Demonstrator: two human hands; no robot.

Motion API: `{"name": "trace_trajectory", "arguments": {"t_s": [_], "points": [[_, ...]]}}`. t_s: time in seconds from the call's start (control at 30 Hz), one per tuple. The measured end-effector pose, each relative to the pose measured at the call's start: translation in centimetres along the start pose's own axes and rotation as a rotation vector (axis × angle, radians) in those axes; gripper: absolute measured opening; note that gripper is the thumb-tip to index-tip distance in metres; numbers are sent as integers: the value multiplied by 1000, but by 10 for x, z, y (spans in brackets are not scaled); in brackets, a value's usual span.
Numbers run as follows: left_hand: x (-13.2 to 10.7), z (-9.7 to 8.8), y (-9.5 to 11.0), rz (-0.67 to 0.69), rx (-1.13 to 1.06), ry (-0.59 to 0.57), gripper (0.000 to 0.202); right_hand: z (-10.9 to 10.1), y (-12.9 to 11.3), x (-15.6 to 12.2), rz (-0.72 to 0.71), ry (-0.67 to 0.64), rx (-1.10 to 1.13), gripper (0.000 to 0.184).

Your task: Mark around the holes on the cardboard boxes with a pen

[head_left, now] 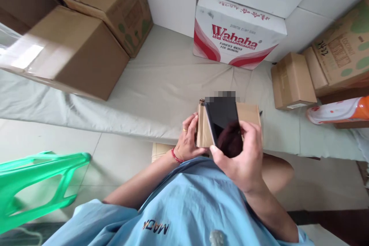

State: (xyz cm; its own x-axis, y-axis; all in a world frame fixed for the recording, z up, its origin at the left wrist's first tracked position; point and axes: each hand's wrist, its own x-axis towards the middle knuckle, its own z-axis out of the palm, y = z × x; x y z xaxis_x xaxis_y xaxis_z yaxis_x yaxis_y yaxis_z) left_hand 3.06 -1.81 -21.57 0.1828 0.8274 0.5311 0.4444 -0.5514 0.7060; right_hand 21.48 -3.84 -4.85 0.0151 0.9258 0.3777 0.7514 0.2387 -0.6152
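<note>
Pale cloth (170, 77), right hand (245, 153) around phone (223, 121), left hand (187, 140) against cardboard (204, 132).

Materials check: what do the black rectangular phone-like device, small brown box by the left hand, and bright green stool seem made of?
Black rectangular phone-like device: glossy glass or plastic front, judging by its dark reflection.
Small brown box: matte, probably cardboard, from its plain tan faces.
Bright green stool: likely smooth moulded plastic, given its even colour and rounded frame.

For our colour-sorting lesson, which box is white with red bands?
The Wahaha box at the back; the left boxes, right boxes and held box are brown.
</note>
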Motion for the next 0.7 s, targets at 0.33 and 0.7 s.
{"name": "trace_trajectory", "arguments": {"t_s": [0.33,0.7], "points": [[-7,17,-1,4,135,44,101,36,-1,-3,-42,58,-61,72],[-8,17,-4,-21,155,-7,122,21,13,-3,55,134,32,72]]}}
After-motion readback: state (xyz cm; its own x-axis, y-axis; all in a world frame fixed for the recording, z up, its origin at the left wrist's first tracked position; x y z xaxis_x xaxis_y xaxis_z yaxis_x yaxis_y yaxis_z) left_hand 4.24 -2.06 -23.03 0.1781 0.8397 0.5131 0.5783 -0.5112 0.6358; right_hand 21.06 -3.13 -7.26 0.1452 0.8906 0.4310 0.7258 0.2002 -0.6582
